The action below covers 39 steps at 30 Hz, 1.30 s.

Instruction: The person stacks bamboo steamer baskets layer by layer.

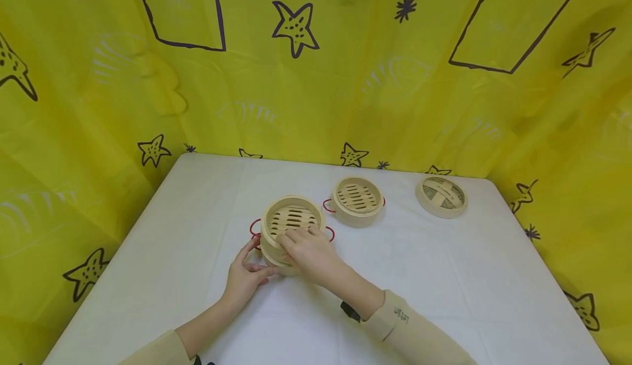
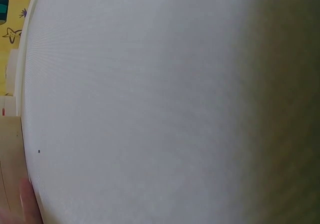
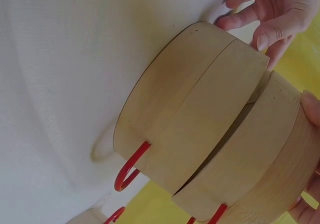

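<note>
Two round bamboo steamer baskets with red handles are stacked near the middle of the table. My right hand (image 1: 313,252) grips the near wall of the upper steamer basket (image 3: 265,139), fingers over its rim and inside. In the right wrist view a narrow wedge-shaped gap shows between the upper basket and the lower steamer basket (image 3: 190,99), so the upper one sits slightly tilted. My left hand (image 1: 244,282) holds the near left side of the lower basket, thumb along its front and a finger by the red handle (image 1: 255,226). Slats (image 1: 294,219) line the upper basket's floor.
Behind and to the right stands another steamer basket (image 1: 357,219) with red handles. A woven bamboo lid (image 1: 441,196) lies at the back right of the white-covered table (image 1: 419,277). Yellow patterned curtains (image 1: 316,90) hang close around the table's back and sides.
</note>
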Motion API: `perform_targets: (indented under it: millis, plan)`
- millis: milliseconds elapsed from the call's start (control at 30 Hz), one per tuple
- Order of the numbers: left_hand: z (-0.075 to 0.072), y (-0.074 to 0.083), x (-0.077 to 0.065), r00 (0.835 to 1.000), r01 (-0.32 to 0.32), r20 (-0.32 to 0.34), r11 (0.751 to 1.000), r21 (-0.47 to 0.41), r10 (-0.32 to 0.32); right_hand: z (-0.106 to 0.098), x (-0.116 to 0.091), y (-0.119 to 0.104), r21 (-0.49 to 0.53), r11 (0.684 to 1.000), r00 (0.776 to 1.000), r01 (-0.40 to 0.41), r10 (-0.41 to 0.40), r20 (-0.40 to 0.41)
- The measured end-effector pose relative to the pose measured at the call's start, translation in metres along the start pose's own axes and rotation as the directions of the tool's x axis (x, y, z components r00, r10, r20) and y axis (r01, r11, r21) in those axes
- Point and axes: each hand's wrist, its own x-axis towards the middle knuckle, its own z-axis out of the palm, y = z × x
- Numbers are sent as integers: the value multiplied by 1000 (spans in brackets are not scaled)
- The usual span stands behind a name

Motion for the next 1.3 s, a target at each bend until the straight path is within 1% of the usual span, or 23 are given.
perform_targets:
  millis: [267, 600, 800, 1033, 1300]
  plan:
    - [-1, 1, -1, 1000, -3, -5, 1000, 2, 3, 0, 2, -2, -10, 1000, 1000, 6, -6, 5]
    - [0, 2, 0, 1000, 5, -19, 1000, 20, -4, 6, 3, -5, 30, 999, 999, 15, -13, -51]
    - [0, 0, 0, 1000, 2, -14, 1000, 12, -2, 5, 2, -6, 32, 999, 999, 6, -4, -35]
    - [1, 0, 0, 1000, 3, -12, 1000, 0, -3, 4, 1, -6, 43, 999, 999, 3, -1, -47]
    - [1, 0, 0, 1000, 5, -22, 1000, 16, -4, 3, 0, -6, 74, 997, 999, -7, 9, -31]
